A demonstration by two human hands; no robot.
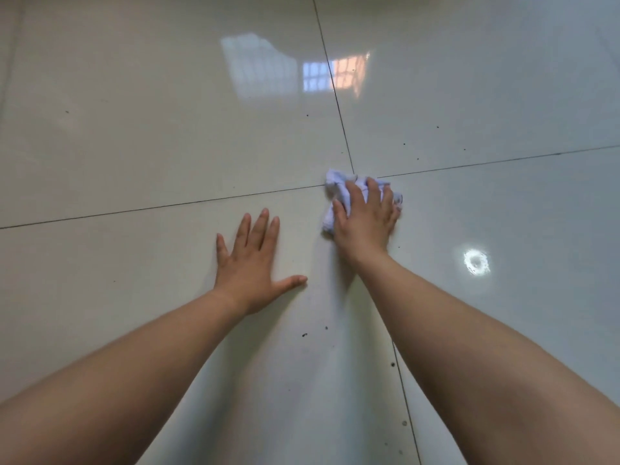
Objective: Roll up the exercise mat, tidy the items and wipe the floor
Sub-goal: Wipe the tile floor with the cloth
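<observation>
We're only getting one head view, looking steeply down, close over the glossy tiled floor (134, 146), forearms entering bottom of frame.

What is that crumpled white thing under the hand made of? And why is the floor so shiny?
The white cloth looks like soft fabric, maybe cotton: it bunches into wrinkles under the right hand. The floor looks like glazed ceramic or polished tile: it mirrors a window and a lamp, and dark grout lines divide it into big squares.

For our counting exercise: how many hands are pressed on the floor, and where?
2. The left hand lies flat on bare tile; the right hand presses a crumpled cloth where the tile lines cross. None hidden.
</observation>
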